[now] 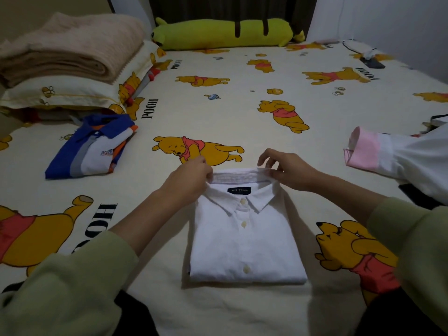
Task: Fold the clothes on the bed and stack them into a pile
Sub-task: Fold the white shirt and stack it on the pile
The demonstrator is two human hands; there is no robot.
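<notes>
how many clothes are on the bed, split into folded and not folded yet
Folded: 2, the white shirt under both hands and the blue striped polo on the left
Not folded: 1, the white garment with pink cuff on the right
Total: 3

At the right edge of the frame the white and pink garment (397, 163) is cut off. The label (239, 191) on the white shirt (244, 241) is too small to read. The left hand (191, 175) hides its own fingertips.
</notes>
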